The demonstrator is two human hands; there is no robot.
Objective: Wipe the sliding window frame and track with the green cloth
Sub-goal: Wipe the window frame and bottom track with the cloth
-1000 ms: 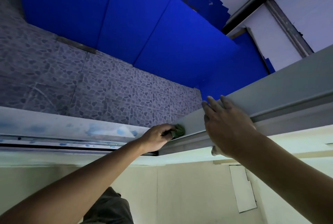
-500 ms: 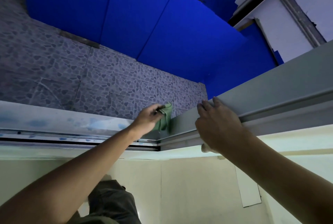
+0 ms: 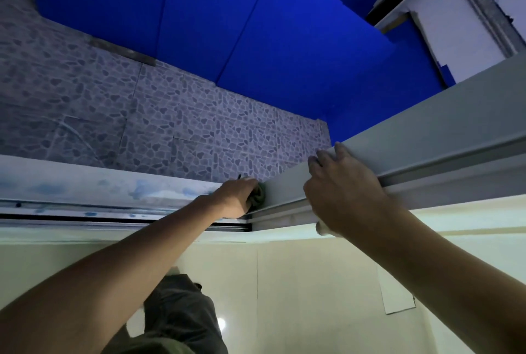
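Pebble-patterned tiles (image 3: 199, 131) and deep blue panels (image 3: 256, 40) fill the background beyond the window opening, with a pale cream wall (image 3: 313, 282) on the near side of it. Across the opening runs the track (image 3: 113, 218), a dark channel between pale rails, its outer ledge (image 3: 85, 182) smeared with blue marks. From the track's right end the grey sliding window frame (image 3: 427, 131) rises toward the upper right. The left hand (image 3: 237, 197) is closed around the green cloth (image 3: 259, 195), bunched into a small wad, and presses it against the end of the frame just where the frame meets the track. Only a little of the cloth shows past the knuckles. The right hand (image 3: 341, 191) lies on the frame just beside the cloth, farther up the frame; its fingers (image 3: 327, 157) are hooked over the frame's far edge, and its thumb is under the near edge, gripping the frame. Below the track, the person's dark trousers (image 3: 176, 311) show against the cream wall.
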